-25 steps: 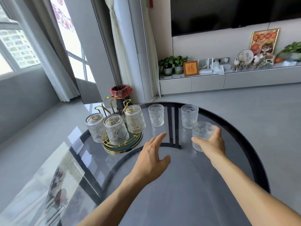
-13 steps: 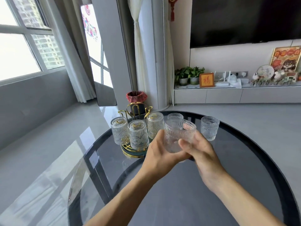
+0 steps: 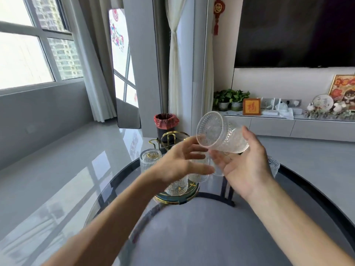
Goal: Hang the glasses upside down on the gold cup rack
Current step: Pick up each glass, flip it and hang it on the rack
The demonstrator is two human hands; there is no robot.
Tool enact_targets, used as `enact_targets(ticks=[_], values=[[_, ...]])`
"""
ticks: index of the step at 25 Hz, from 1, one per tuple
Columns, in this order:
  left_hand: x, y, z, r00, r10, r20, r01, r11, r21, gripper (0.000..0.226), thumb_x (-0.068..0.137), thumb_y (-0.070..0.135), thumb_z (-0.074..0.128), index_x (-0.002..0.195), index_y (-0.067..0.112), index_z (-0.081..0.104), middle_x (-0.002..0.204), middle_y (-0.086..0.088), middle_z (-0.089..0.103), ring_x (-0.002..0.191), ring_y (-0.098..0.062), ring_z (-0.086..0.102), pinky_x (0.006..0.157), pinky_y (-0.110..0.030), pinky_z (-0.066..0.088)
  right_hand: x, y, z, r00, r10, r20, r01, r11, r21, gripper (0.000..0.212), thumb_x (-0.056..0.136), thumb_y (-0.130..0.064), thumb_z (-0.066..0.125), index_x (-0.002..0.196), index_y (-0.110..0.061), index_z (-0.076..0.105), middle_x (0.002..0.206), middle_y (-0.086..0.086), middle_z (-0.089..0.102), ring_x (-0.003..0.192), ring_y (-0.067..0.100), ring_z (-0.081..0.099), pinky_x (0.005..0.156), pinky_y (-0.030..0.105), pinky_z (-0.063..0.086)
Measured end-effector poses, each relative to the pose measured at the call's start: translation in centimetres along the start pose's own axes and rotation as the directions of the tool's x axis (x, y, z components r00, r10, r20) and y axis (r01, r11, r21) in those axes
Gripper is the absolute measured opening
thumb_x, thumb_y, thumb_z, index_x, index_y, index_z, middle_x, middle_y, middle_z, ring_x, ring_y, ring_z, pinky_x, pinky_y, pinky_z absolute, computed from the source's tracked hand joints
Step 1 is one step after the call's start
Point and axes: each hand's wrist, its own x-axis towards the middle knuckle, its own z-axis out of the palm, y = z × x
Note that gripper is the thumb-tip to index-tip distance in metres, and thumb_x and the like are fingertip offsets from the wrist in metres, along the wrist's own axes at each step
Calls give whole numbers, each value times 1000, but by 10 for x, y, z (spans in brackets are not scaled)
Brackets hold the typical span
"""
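Note:
A clear ribbed glass (image 3: pixel 221 134) is held in the air above the table, tipped on its side with its mouth facing left. My right hand (image 3: pixel 244 162) grips it from below and behind. My left hand (image 3: pixel 180 164) hovers open just left of the glass, fingertips near the rim. Below the hands stands the gold cup rack (image 3: pixel 169 138) on its round green and gold base (image 3: pixel 174 197), with upside-down glasses on it; one (image 3: pixel 150 160) shows at the left, others are partly hidden by my left hand. Another glass (image 3: pixel 273 166) peeks out right of my right wrist.
The round dark glass table (image 3: pixel 192 227) fills the lower view. Beyond it stand a bin with a red liner (image 3: pixel 166 123) and a low white cabinet (image 3: pixel 288 125) with plants and ornaments. Grey floor lies to the left.
The glass has risen from the table and been tipped onto its side. My left hand has let go of it and opened. The camera has tilted upward.

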Motion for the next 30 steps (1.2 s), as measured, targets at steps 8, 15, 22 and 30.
enact_targets(ticks=[8, 15, 22, 30], values=[[58, -35, -61, 952, 259, -162, -4, 540, 842, 44, 92, 40, 57, 119, 6, 66, 125, -10, 66, 109, -27, 61, 86, -34, 47, 126, -32, 15, 900, -351, 259, 413, 496, -764, 41, 75, -24, 80, 110, -36, 63, 114, -5, 66, 100, 22, 68, 71, 46, 61], [60, -52, -73, 949, 302, -88, -59, 447, 893, 51, 95, 36, 47, 141, 13, 50, 145, -2, 53, 129, -23, 50, 100, -35, 40, 181, -10, 4, 865, -24, 501, 500, 112, -859, 54, 74, -21, 82, 119, -42, 61, 126, -19, 55, 62, 30, 46, 79, 29, 51], [55, -45, -72, 933, 355, -51, -113, 426, 898, 43, 95, 35, 54, 132, 14, 59, 133, -2, 64, 105, -23, 64, 84, -35, 48, 201, 16, -3, 826, 246, 507, 537, -69, -841, 62, 71, -17, 85, 126, -33, 60, 137, -6, 57, 124, 11, 49, 106, 34, 36], [59, -48, -74, 939, 340, -41, -115, 427, 897, 47, 97, 36, 52, 137, 12, 55, 142, 0, 57, 83, -8, 64, 77, -24, 37, 216, 21, -18, 860, 319, 398, 440, -69, -895, 54, 73, -21, 84, 120, -38, 64, 122, -24, 61, 115, 0, 53, 91, 13, 33]])
